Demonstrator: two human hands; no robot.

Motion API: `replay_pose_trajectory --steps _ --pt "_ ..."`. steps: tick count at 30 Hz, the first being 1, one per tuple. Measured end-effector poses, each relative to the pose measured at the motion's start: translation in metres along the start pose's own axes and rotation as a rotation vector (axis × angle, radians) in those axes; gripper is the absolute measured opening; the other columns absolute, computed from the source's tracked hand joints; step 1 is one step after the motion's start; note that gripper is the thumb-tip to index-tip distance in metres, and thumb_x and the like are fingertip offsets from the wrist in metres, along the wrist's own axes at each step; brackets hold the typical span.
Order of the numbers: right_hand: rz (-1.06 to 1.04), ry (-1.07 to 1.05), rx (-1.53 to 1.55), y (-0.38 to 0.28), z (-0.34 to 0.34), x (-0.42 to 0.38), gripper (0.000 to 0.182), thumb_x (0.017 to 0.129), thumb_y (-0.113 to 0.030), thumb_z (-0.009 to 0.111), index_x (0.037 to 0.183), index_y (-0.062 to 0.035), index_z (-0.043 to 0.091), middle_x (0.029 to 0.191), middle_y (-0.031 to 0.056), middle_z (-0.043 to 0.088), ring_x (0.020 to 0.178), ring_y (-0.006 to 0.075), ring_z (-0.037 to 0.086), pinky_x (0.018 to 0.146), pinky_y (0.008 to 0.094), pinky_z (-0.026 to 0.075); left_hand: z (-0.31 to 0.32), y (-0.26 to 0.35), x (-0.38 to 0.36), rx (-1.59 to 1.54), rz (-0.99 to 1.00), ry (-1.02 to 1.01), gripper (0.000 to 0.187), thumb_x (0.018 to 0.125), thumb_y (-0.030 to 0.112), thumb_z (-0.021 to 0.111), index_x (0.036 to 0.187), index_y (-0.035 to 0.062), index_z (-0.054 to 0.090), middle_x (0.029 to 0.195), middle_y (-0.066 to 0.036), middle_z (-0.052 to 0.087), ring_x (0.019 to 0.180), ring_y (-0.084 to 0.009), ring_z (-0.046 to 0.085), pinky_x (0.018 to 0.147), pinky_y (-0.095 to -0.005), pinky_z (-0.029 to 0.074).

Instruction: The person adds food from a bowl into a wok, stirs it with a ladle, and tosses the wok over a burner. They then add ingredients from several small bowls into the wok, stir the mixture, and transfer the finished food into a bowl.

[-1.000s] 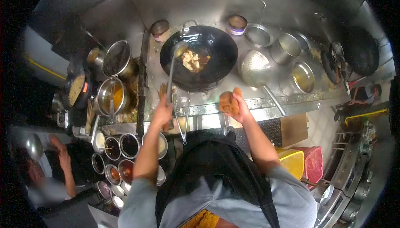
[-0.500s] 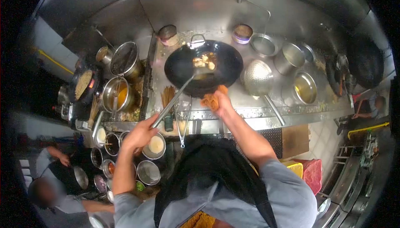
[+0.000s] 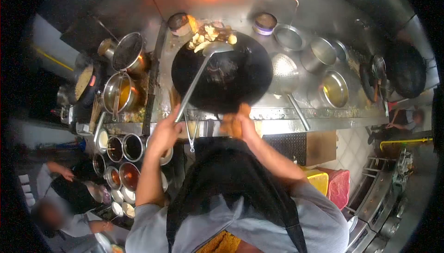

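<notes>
At your far left, a co-worker in a grey sleeve (image 3: 76,225) stands apart from your own hands. Next come the sauce containers (image 3: 128,175), then a steel pot (image 3: 107,96) holding orange-yellow liquid.

Your left hand (image 3: 165,135) is closed around the handle of the ladle (image 3: 192,88). The ladle's long axis runs forward and to the right from that hand, across the wok (image 3: 226,79), its bowl at the far side. The pieces of food (image 3: 209,34) lie just beyond the bowl, bunched at the wok's far rim and seemingly in the air; you can't tell which of them touch metal. They are ahead of you, forward and right of your left hand, forward and left of your right.

2 tubs (image 3: 180,25) (image 3: 264,24) stand behind the wok, 1 toward each side. The wok itself sits ahead of and between your hands, its dark opening broad and round.

Your right hand (image 3: 247,127) grips a brown cloth (image 3: 232,126) at the wok's near rim, and is nearer that rim than your left. Blur hides whether the cloth wraps a handle. Right of the wok rests a perforated skimmer (image 3: 283,69), its handle angled back toward you, then a pot of yellow liquid (image 3: 334,90).
</notes>
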State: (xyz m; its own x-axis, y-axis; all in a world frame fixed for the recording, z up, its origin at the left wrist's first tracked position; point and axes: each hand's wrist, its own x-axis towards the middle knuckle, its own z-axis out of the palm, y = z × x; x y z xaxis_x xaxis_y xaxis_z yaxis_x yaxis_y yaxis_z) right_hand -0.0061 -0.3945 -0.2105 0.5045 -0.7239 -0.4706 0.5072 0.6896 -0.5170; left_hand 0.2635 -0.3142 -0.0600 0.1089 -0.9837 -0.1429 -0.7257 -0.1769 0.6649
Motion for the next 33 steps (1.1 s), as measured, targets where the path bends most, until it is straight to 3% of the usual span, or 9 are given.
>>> replay_pose_trajectory --steps 7,13,17,23,24,25,28,31,33 --pt "-0.110 0.155 0.043 -0.039 0.005 0.121 0.037 0.091 -0.023 0.046 0.117 0.0035 0.049 0.105 0.0224 0.062 0.091 0.0400 0.063 0.080 0.0556 0.052 -0.026 0.000 0.018 -0.055 -0.247 -0.250 0.058 0.088 0.010 0.061 0.143 0.0080 0.042 0.089 -0.016 0.066 0.064 -0.0223 0.063 0.061 -0.0331 0.051" --pt "0.206 0.168 -0.306 -0.071 0.014 0.099 0.055 0.091 -0.054 0.048 0.124 -0.0104 0.053 0.116 0.0098 0.065 0.099 0.0320 0.066 0.080 0.0478 0.050 0.067 -0.034 0.087 -0.367 -0.254 0.175 0.057 0.088 0.009 0.059 0.142 0.0062 0.042 0.073 -0.009 0.061 0.048 -0.0130 0.052 0.045 -0.0310 0.045" --pt "0.188 0.133 -0.321 -0.058 0.002 0.143 0.050 0.091 -0.046 0.051 0.124 -0.0083 0.052 0.114 0.0142 0.064 0.101 0.0352 0.065 0.082 0.0487 0.052 0.088 -0.037 0.080 -0.496 -0.278 0.015 0.057 0.088 0.009 0.058 0.143 0.0064 0.042 0.072 -0.007 0.060 0.048 -0.0126 0.054 0.044 -0.0315 0.045" --pt "0.102 0.051 0.079 -0.040 -0.008 0.134 0.040 0.094 -0.025 0.047 0.121 0.0047 0.049 0.111 0.0235 0.061 0.098 0.0403 0.063 0.089 0.0539 0.052 -0.016 -0.012 -0.001 -0.028 -0.232 -0.176 0.061 0.087 0.011 0.061 0.145 0.0138 0.041 0.112 -0.021 0.067 0.091 -0.0270 0.064 0.087 -0.0354 0.048" --pt "0.020 0.103 0.063 -0.052 0.021 0.094 0.039 0.095 -0.024 0.045 0.120 0.0062 0.049 0.112 0.0240 0.061 0.099 0.0402 0.063 0.089 0.0530 0.052 -0.033 -0.033 -0.014 0.090 -0.009 -0.138 0.062 0.088 0.012 0.062 0.146 0.0170 0.040 0.100 -0.018 0.069 0.075 -0.0220 0.064 0.074 -0.0331 0.050" --pt "-0.057 0.160 0.048 -0.059 0.035 0.070 0.038 0.095 -0.022 0.043 0.119 0.0076 0.048 0.112 0.0244 0.061 0.099 0.0400 0.063 0.089 0.0522 0.052 -0.066 0.009 -0.024 -0.001 -0.338 -0.303 0.061 0.088 0.013 0.062 0.146 0.0163 0.041 0.089 -0.014 0.067 0.061 -0.0174 0.060 0.062 -0.0317 0.049" --pt "0.083 0.144 0.135 -0.059 0.028 0.094 0.038 0.096 -0.021 0.043 0.122 0.0062 0.046 0.113 0.0234 0.061 0.102 0.0388 0.062 0.088 0.0512 0.053 -0.075 0.029 -0.019 0.142 -0.250 -0.436 0.058 0.090 0.013 0.061 0.145 0.0131 0.041 0.083 -0.013 0.066 0.054 -0.0163 0.057 0.053 -0.0318 0.049" --pt "0.058 0.132 0.028 -0.033 0.018 0.091 0.037 0.094 -0.020 0.043 0.121 0.0056 0.045 0.113 0.0237 0.060 0.104 0.0402 0.061 0.089 0.0516 0.052 0.009 -0.054 0.018 0.186 0.275 -0.092 0.058 0.090 0.012 0.060 0.144 0.0098 0.041 0.086 -0.020 0.066 0.067 -0.0267 0.063 0.068 -0.0369 0.051" --pt "-0.021 0.084 -0.030 -0.003 0.003 0.060 0.038 0.092 -0.020 0.045 0.121 0.0052 0.046 0.113 0.0241 0.059 0.104 0.0418 0.061 0.089 0.0539 0.052 0.025 -0.034 0.022 0.150 0.139 -0.071 0.058 0.089 0.012 0.060 0.143 0.0084 0.041 0.090 -0.023 0.066 0.074 -0.0308 0.064 0.075 -0.0382 0.051"
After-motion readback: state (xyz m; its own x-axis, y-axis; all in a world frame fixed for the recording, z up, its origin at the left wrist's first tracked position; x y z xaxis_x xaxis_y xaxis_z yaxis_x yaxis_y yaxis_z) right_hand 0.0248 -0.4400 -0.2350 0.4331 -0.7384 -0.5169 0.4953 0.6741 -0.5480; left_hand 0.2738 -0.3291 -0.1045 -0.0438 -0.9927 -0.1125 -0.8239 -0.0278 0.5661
